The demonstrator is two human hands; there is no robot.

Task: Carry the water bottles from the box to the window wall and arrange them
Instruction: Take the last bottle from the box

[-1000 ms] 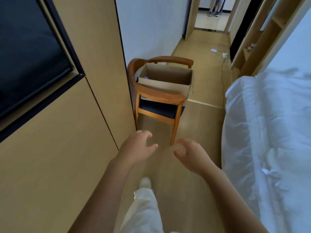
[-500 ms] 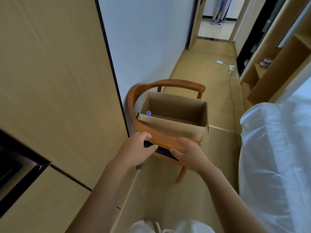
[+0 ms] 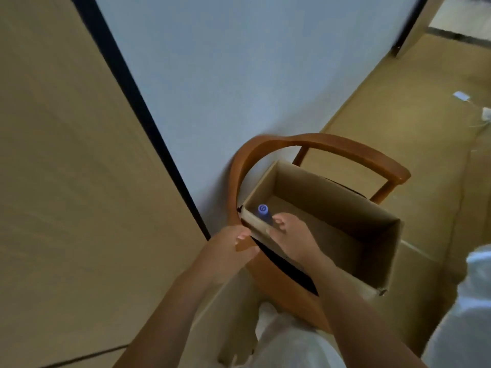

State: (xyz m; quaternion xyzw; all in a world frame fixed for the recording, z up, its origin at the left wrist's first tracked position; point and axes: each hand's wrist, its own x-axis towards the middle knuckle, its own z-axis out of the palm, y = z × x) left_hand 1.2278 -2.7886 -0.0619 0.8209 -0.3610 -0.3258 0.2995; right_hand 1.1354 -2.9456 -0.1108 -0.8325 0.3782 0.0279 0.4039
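Cardboard box (image 3: 353,208) open-topped on the seat of a wooden chair (image 3: 342,144), pushed against the pale wall (image 3: 225,75). One water bottle (image 3: 264,213) upright in the box's near-left corner, blue cap facing up, touching or nearly touching both corner walls. Right hand (image 3: 288,237) reaching over the box's near rim into that corner, fingertips just beside the bottle, fingers loosely curled and not yet closed around it; contact too blurred to tell. Left hand (image 3: 229,248) outside the box at its near-left corner, over the curved chair arm, fingers bent, thumb toward the cardboard edge; holding anything or not, cannot tell. Rest of the box floor bare. White trousers (image 3: 281,341) below, between the forearms. Tan wooden panel (image 3: 66,181) along the left. White bedding (image 3: 467,314) at the right edge. Cable and plug (image 3: 475,110) on the wooden floor (image 3: 398,115) at the far right.
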